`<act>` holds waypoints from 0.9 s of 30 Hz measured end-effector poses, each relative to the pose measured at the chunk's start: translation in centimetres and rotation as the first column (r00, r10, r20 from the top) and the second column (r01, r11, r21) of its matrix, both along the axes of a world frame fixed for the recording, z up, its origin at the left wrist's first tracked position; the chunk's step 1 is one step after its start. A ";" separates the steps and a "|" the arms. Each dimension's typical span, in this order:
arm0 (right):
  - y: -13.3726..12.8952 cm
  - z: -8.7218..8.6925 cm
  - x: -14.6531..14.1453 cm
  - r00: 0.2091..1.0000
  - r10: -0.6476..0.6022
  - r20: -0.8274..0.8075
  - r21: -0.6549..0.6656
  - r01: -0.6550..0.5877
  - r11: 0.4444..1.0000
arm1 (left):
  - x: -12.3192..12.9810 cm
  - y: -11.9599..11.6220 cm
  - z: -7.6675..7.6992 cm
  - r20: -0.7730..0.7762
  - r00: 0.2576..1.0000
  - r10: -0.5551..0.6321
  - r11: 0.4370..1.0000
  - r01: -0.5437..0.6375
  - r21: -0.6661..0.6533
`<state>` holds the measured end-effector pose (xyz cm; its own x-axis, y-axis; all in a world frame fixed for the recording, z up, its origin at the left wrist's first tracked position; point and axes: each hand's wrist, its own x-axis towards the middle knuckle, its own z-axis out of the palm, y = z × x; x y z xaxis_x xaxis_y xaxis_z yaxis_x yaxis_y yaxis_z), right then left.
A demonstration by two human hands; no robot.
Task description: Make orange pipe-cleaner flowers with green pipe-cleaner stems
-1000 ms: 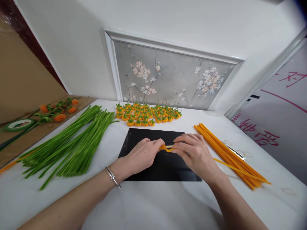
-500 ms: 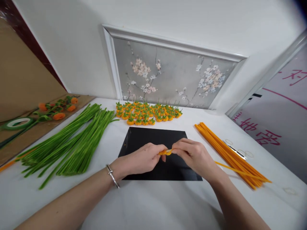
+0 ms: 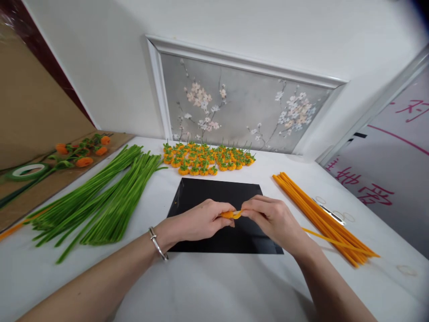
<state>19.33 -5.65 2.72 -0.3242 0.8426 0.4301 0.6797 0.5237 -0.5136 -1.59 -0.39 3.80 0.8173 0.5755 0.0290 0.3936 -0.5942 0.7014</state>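
Observation:
Over the black mat point(image 3: 214, 190), an orange pipe cleaner point(image 3: 228, 215) is stretched between my two hands. My left hand point(image 3: 204, 219) pinches its coiled part between thumb and fingers. My right hand point(image 3: 271, 219) grips the strand a little to the right, close to the left fingertips. A loose end of orange strand shows past my right wrist, across the pile of orange pipe cleaners point(image 3: 308, 208). Part of the held piece is hidden by my fingers.
Green pipe cleaners point(image 3: 114, 201) lie in bundles at left. Several small orange pumpkin-like pieces with green tops point(image 3: 204, 156) stand in rows behind the mat. A tweezers-like metal tool point(image 3: 330, 212) and thin rings are at right. Green tape point(image 3: 27, 171) and finished orange sprigs point(image 3: 83, 152) lie far left.
Both hands stay over the mat with the orange pipe cleaner. The fingers have shifted slightly around the coiled part, and the view has moved a little.

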 end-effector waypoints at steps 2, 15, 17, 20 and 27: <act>-0.1 0.0 0.0 1.000 0.005 0.003 0.002 -0.005 1.000 | 0.0 0.1 -0.1 -0.003 1.000 0.009 1.000 -0.009 0.028; 0.2 -0.2 -0.2 0.999 0.043 0.003 -0.043 -0.043 0.998 | -0.5 -0.4 -0.5 -0.156 0.987 -0.046 0.978 0.077 0.196; 0.2 -0.2 -0.2 0.999 0.047 -0.002 -0.052 -0.047 0.998 | -0.5 -0.5 -0.5 -0.188 0.981 -0.045 0.970 0.087 0.226; 0.2 -0.3 -0.1 0.999 0.041 -0.009 -0.051 -0.041 0.998 | -0.4 -0.5 -0.6 -0.167 0.985 -0.039 0.967 0.079 0.244; 0.1 -0.2 -0.1 0.999 0.038 -0.030 -0.042 -0.039 0.998 | -0.2 -0.3 -0.5 -0.010 0.999 -0.043 0.994 0.044 0.103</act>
<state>19.23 -5.54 2.53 -0.3444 0.8475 0.4040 0.6439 0.5263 -0.5553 -1.82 -0.66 3.27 0.8420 0.5335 0.0801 0.3708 -0.6801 0.6325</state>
